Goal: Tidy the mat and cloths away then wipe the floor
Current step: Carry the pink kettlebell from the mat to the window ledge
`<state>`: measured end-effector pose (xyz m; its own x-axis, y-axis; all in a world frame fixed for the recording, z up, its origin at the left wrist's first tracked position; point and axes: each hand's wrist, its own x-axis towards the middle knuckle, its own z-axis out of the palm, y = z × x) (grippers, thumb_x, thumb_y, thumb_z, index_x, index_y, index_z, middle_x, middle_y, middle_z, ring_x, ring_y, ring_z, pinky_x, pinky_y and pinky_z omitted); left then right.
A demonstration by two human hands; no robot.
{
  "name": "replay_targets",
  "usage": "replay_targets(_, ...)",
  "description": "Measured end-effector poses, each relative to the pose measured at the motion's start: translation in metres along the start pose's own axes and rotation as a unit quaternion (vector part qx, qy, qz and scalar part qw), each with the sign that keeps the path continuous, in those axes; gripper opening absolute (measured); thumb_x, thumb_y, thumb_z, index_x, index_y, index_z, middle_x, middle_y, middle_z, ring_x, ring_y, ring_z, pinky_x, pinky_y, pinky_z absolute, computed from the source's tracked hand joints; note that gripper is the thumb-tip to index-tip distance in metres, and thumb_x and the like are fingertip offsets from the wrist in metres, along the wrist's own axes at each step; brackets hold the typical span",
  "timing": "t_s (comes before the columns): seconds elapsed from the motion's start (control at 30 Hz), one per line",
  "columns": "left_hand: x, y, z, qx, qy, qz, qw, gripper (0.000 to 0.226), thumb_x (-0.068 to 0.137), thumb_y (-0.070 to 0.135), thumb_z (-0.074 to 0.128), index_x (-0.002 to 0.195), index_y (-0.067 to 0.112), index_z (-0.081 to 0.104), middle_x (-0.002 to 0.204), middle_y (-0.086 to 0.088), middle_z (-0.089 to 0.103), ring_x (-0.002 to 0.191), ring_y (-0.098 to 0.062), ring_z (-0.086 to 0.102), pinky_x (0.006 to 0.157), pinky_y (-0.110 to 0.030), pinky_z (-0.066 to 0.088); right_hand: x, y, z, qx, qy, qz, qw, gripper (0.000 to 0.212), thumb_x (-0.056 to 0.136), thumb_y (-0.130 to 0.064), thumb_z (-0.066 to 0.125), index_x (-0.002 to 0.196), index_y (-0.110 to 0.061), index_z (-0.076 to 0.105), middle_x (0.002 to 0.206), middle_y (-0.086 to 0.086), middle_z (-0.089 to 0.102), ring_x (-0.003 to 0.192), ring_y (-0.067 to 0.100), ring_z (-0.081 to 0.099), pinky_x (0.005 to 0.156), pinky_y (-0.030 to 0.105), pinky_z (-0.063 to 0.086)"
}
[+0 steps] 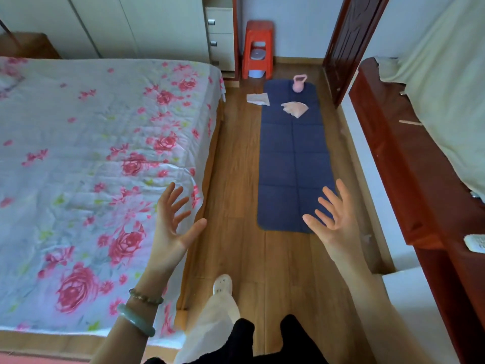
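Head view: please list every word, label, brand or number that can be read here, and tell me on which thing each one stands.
No text in this view can be read.
On the white object at the right edge, lying on the dark wooden furniture: dark printed marks, too small and blurred to read.
On the blue mat, the pink kettlebell and the red stool: no lettering visible.

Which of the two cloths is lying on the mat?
The peach-coloured cloth, lying wholly on the blue mat near the pink kettlebell. The whiter cloth lies on the wood floor at the mat's left edge.
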<state>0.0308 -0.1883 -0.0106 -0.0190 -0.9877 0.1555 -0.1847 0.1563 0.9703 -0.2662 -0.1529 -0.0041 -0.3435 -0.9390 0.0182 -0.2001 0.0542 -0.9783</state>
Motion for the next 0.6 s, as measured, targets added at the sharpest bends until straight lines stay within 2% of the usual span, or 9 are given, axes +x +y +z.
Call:
replay_targets(0.1,0.065,-0.006,-0.008,-0.003,-0.017,0.012,1.0,0.086,0.071,0.038,0.072,0.144,0.029,0.026,0.138,0.014,0.045,0.126,-0.01,0.048,0.098,-0.032,0.045,0.049,-0.009,0.03,0.004,0.012,0.008,1.0,0.092,0.066,-0.029,0.076,0.144,-0.032,0.027,0.143,-0.012,0.041,0.123,0.005,0.048,0.088,0.011,0.043)
replay_targets(0.17,0.109,-0.011,-0.013,-0.005,-0.027,0.018,0.999,0.084,0.072,0.036,0.071,0.144,0.029,0.027,0.135,0.019,0.047,0.126,-0.011,0.048,0.097,-0.031,0.046,0.082,-0.016,0.05,0.01,0.016,0.013,1.0,0.092,0.072,-0.019,0.079,0.145,-0.031,0.025,0.144,-0.011,0.04,0.126,0.007,0.046,0.091,0.014,0.042)
replay_targets(0.27,0.17,-0.017,-0.02,0.003,-0.041,0.027,0.999,0.085,0.074,0.037,0.071,0.145,0.029,0.025,0.139,0.008,0.045,0.127,-0.012,0.047,0.099,-0.032,0.045,0.129,-0.03,0.077,0.016,0.029,0.011,0.999,0.089,0.076,-0.009,0.074,0.146,-0.03,0.023,0.145,-0.008,0.04,0.127,0.008,0.045,0.099,0.024,0.043)
replay_targets(0.43,0.258,-0.028,-0.016,0.002,-0.05,0.027,0.998,0.081,0.071,0.041,0.071,0.14,0.039,0.028,0.139,0.007,0.045,0.124,-0.007,0.049,0.098,-0.032,0.047,0.201,-0.047,0.104,0.029,0.034,0.014,0.999,0.086,0.079,-0.004,0.071,0.145,-0.031,0.023,0.146,-0.005,0.039,0.129,0.01,0.044,0.105,0.036,0.042)
replay_targets(0.6,0.342,-0.048,-0.002,-0.002,-0.055,0.022,0.998,0.08,0.07,0.043,0.072,0.138,0.042,0.029,0.139,0.006,0.045,0.124,-0.01,0.049,0.097,-0.031,0.047,0.281,-0.05,0.117,0.015,0.031,0.019,0.999,0.083,0.081,-0.005,0.07,0.144,-0.032,0.023,0.146,-0.007,0.038,0.13,0.01,0.043,0.106,0.039,0.042)
